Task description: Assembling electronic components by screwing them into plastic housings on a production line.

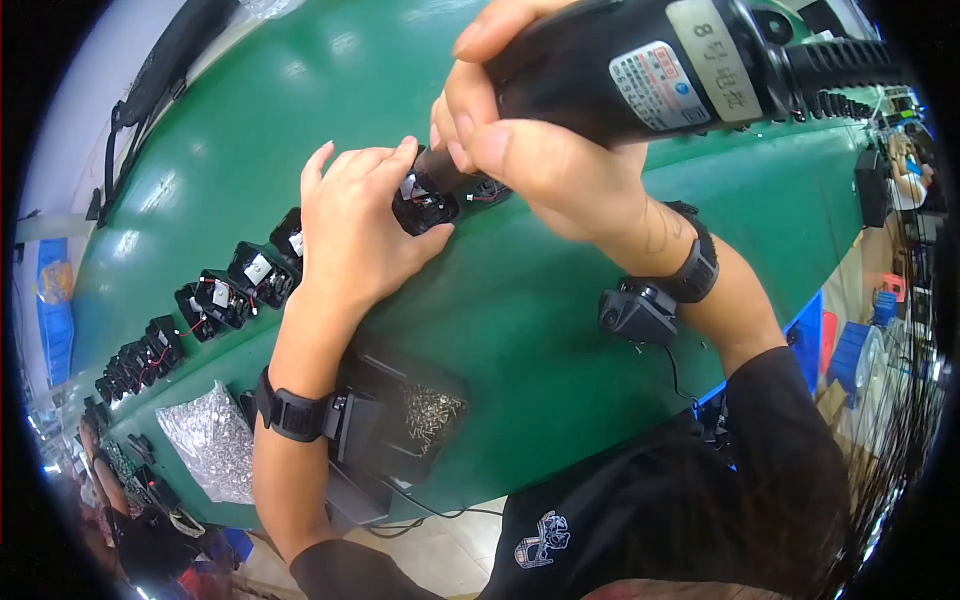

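A long green-topped bench (560, 330) carries everything here. The right hand (540, 150) is clenched around a bulky black electric screwdriver with a grey label (660, 60), its tip pressed down onto a small black plastic housing with wires showing inside (425, 205). The left hand (355, 225) steadies that housing on the bench, fingers curled against its side. A row of similar black housings (225, 295) trails off leftward. Nearer the body lie a clear bag of silver screws (205, 440) and a black tray of loose screws (430, 410).
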A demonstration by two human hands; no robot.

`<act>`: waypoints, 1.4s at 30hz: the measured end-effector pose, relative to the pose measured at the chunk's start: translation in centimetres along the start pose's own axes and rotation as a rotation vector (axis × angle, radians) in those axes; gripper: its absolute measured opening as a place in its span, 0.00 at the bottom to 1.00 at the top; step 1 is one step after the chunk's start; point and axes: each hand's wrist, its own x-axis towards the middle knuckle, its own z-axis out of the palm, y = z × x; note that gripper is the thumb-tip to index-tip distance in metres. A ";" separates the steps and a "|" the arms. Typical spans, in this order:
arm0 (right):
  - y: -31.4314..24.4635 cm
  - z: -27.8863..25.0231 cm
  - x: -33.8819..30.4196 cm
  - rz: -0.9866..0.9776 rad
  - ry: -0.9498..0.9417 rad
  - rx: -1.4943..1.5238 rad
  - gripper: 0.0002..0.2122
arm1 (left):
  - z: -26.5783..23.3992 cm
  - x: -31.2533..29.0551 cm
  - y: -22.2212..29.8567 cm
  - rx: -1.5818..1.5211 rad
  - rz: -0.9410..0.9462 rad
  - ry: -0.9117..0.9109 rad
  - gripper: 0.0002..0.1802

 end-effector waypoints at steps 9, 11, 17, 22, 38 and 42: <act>-4.3 1.7 0.6 0.952 0.450 0.699 0.18 | 0.3 -0.1 -0.6 -0.056 0.053 0.038 0.35; -2.9 2.9 0.9 0.647 0.541 0.479 0.10 | 0.5 -0.3 -0.8 -0.069 0.063 0.052 0.35; -2.0 3.7 1.2 0.569 0.630 0.504 0.10 | 0.2 0.0 -1.3 -0.117 0.074 0.053 0.34; -1.1 4.3 1.4 0.274 0.614 0.291 0.10 | -0.3 0.5 -1.0 -0.208 -0.003 0.006 0.30; -2.1 3.7 1.7 0.556 0.553 0.351 0.10 | -0.1 -0.3 -1.5 -0.147 0.035 0.056 0.29; -2.5 3.5 1.9 0.561 0.549 0.504 0.10 | 0.2 -0.4 -2.1 -0.182 0.031 0.063 0.29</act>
